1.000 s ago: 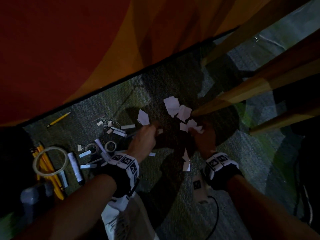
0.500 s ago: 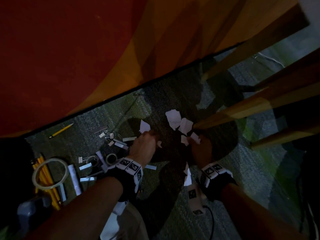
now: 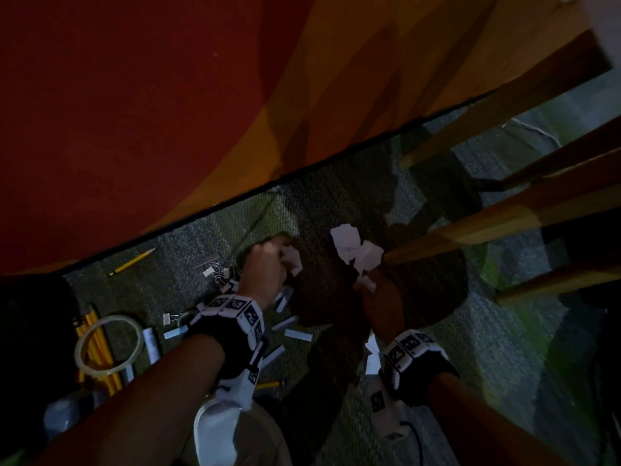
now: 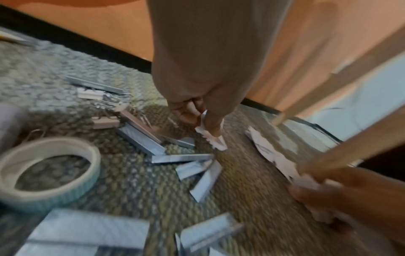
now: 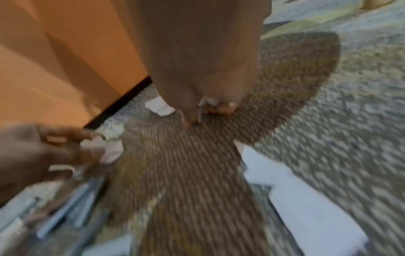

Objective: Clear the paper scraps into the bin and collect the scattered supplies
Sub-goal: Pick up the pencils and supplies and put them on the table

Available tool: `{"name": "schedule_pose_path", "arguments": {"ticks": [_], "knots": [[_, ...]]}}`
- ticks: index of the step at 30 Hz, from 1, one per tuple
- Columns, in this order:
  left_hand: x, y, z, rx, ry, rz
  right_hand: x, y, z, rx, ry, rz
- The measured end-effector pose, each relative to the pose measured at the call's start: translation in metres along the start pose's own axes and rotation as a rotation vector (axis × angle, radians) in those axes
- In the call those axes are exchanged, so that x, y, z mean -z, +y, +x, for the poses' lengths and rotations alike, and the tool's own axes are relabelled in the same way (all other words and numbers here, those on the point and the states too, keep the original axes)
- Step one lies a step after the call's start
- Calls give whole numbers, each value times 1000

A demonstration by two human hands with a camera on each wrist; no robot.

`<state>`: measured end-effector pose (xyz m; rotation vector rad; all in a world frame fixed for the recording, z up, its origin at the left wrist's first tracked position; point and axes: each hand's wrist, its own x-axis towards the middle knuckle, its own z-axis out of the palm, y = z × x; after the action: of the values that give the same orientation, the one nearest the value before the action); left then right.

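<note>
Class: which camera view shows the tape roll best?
The left wrist view: the tape roll lies close, lit, its ring shape plain on the carpet. The head view shows a tape roll too, small and dim, over pencils. The right wrist view does not show it.

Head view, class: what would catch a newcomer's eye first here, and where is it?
First, the white paper scraps on the dark carpet at centre, bunched beside a wooden leg. Both hands work there: the left hand grips a crumpled scrap, the right hand holds more. At lower left, a tape ring lies over yellow pencils.
</note>
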<state>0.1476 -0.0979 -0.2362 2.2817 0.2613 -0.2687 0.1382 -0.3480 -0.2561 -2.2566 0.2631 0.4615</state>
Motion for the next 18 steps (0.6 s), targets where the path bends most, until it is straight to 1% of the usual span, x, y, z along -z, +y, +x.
{"name": "schedule_pose_path", "arguments": {"ticks": [2, 3, 6, 8, 10, 11, 13, 16, 18], "knots": [[2, -8, 8, 56, 2, 21, 4, -5, 4, 32, -9, -78], [1, -10, 10, 71, -7, 22, 7, -14, 4, 38, 23, -84], [-3, -12, 13, 81, -2, 9, 12, -30, 9, 124, 102, 39], [-5, -11, 13, 90, 19, -9, 16, -40, 17, 86, 102, 102], [-6, -10, 13, 98, 13, -42, 14, -39, 31, -6, 65, 141], [-6, -9, 13, 102, 4, -49, 11, -40, 36, -58, 40, 106], [-6, -8, 13, 110, -7, -63, 5, -37, 45, -105, 13, 41], [-7, -12, 15, 140, -39, -105, 1, -33, 48, -105, 78, 90], [-5, -15, 14, 166, -49, -120, 0, -32, 48, -93, 92, 62]]}}
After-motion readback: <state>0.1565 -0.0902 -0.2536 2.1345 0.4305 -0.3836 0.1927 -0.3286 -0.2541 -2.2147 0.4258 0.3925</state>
